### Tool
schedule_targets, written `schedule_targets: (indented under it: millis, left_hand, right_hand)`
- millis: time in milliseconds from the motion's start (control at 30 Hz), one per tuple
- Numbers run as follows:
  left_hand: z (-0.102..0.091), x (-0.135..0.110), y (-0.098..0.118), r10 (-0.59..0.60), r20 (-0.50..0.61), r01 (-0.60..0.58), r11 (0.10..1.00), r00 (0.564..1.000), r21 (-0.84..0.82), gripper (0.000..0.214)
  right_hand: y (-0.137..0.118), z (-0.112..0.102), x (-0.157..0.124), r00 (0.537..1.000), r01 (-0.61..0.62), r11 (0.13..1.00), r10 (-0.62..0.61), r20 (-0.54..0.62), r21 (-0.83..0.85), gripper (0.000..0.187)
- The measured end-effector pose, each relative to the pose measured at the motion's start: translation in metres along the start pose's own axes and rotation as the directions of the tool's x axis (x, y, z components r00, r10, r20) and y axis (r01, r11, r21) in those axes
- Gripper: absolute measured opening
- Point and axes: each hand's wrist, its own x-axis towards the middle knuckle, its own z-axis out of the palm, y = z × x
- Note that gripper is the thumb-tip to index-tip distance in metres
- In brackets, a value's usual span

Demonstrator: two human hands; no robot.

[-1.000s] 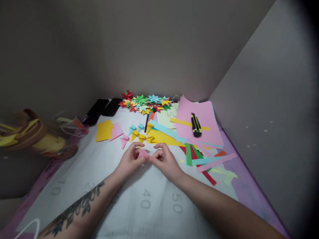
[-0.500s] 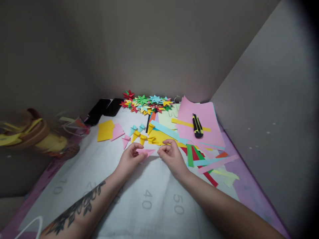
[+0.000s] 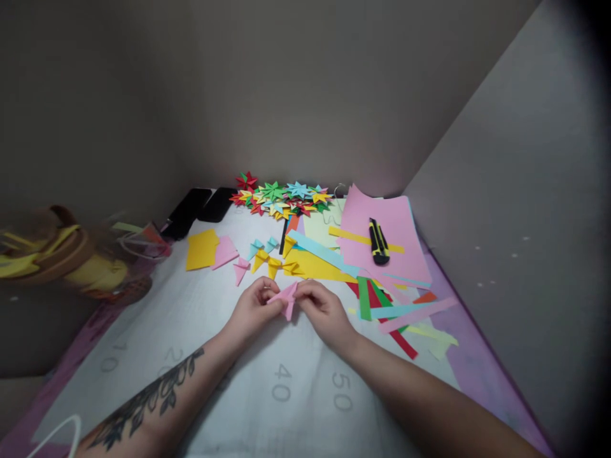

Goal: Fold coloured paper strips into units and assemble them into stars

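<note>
A small folded pink paper piece (image 3: 287, 299) is pinched between my two hands above the white sheet (image 3: 229, 413). My left hand (image 3: 258, 305) grips its left side with thumb and fingers. At its upper right edge, the fingertips of my right hand (image 3: 324, 312) are closed on it. Just beyond lie folded yellow paper pieces (image 3: 273, 264), a folded pink piece (image 3: 241, 270) and small light-blue folded pieces (image 3: 256, 247). Flat yellow paper (image 3: 201, 250) and flat pink paper (image 3: 224, 252) rest to their left.
Colourful paper stars (image 3: 281, 197) are heaped at the back wall. A black-and-yellow box cutter (image 3: 379, 242) lies on pink sheets (image 3: 401, 219) at right, near cut paper strips (image 3: 396, 312). Two dark phones (image 3: 217, 205) lie back left; a pot-like container (image 3: 67, 261) stands left.
My right hand has moved left and now pinches the pink piece, which my left hand alone held before. The piece has turned, its tip now pointing up and right.
</note>
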Motion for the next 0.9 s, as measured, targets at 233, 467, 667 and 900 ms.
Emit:
schedule_targets:
  millis: [233, 467, 667, 900]
  left_hand:
    - [0.0, -0.001, 0.004, -0.051, 0.036, 0.056, 0.989, 0.998, -0.138, 0.028]
    - [0.001, -0.002, 0.007, -0.05, 0.046, 0.057, 0.987, 0.998, -0.153, 0.031]
    - [-0.008, -0.005, 0.007, 0.132, 0.109, -0.14, 0.988, 0.985, 0.07, 0.025]
    - [-0.017, -0.01, 0.009, 0.457, 0.277, -0.534, 0.718, 0.845, 0.446, 0.024]
  right_hand:
    - [-0.003, -0.001, -0.001, 0.996, 0.068, 0.99, -0.059, 0.071, -0.127, 0.024]
    - [-0.002, -0.001, 0.001, 0.997, 0.054, 0.991, -0.045, 0.069, -0.122, 0.019]
    - [0.0, -0.005, 0.001, 1.0, 0.018, 0.994, -0.016, 0.013, -0.105, 0.016]
    - [-0.003, -0.008, 0.001, 0.999, -0.025, 0.999, 0.024, -0.034, -0.042, 0.017]
